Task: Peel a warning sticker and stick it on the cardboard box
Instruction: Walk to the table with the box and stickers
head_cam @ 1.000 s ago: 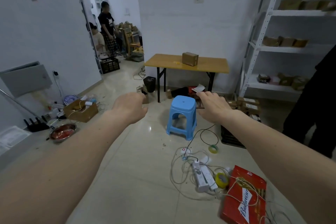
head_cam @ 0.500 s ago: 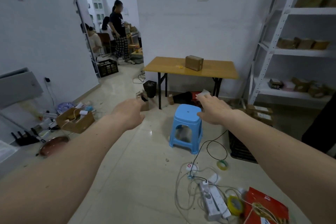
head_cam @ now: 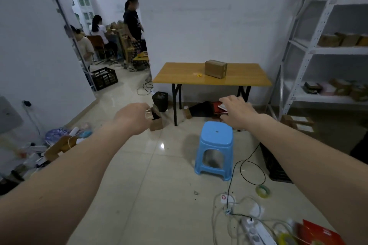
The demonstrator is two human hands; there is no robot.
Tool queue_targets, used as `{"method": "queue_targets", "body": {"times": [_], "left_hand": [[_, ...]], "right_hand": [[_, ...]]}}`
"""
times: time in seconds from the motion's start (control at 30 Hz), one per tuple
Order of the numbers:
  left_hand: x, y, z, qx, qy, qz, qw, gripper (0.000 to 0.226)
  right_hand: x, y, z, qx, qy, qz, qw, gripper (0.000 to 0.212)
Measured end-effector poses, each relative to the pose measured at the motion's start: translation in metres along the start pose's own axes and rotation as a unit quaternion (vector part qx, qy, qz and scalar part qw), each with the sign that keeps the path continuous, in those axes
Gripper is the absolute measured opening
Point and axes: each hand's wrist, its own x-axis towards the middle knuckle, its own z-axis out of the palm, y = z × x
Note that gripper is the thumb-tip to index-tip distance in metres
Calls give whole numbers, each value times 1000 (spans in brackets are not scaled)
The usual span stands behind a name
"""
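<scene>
Both arms reach forward: left hand (head_cam: 133, 117) loosely curled, right hand (head_cam: 238, 112) relaxed, neither holding anything. Ahead, a closed cardboard box (head_cam: 215, 69) sits on a wooden table (head_cam: 239, 80).

- A small brown cardboard box (head_cam: 216, 68) sits closed on a wooden table top (head_cam: 247, 79), towards the back and right of centre. It is turned at a slight angle, one corner towards the viewer, with darker tape visible along its right end.
- A small yellow warning sticker (head_cam: 198, 75) lies flat on the table top, just left of the box and apart from it. Its print is too small to make out.
</scene>
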Motion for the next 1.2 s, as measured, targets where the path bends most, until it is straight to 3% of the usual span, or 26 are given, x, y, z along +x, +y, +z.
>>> {"method": "queue_targets", "body": {"times": [0.27,0.67,0.83,1.03,1.2], "left_hand": [[125,-25,26,0,-4,34,999,36],[373,-22,32,23,0,49,999,48],[454,-32,51,15,-42,52,998,52],[570,-46,55,29,-28,102,994,44],[673,-66,51,38,-41,136,989,50]], "right_hand": [[126,-13,34,23,-9,4,1000,57],[352,20,41,37,-9,33,999,58],[425,16,54,49,-31,30,998,60],[520,14,69,16,-32,61,997,53],[616,-3,65,9,-18,92,996,56]]}}
